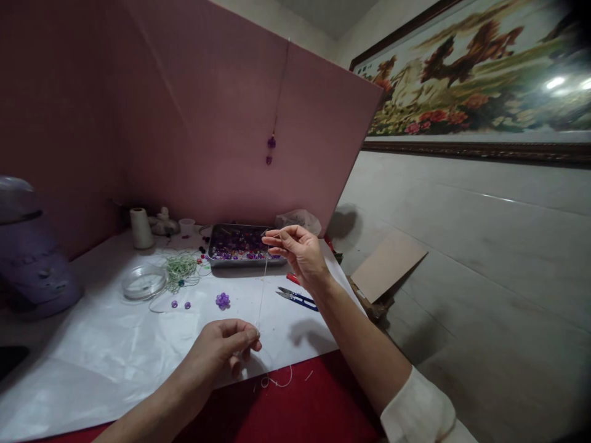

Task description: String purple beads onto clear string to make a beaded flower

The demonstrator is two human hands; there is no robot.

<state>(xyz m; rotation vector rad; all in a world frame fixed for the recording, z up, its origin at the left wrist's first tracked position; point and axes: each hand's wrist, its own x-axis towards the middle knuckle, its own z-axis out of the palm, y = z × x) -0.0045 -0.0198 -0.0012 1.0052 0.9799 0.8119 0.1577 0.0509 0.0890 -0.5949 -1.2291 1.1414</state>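
Observation:
My left hand [231, 344] pinches a thin white thread [263, 289] and something small and clear at its fingertips, low over the front edge of the white sheet. Higher up and to the right, my right hand [298, 249] is closed on the upper part of the thread, which runs taut between the two hands. A loose end of thread curls below my left hand on the red surface. Left of the thread lies a purple bead cluster [222, 301]. Blue-handled snips [297, 298] rest beneath my right wrist.
Behind my right hand stands a metal tray of beads [247, 263]. Farther left are green thread [180, 269], a clear round dish [144, 283], a white spool [141, 229] and a large purple container [34, 252]. A beaded strand [271, 143] hangs on the pink panel.

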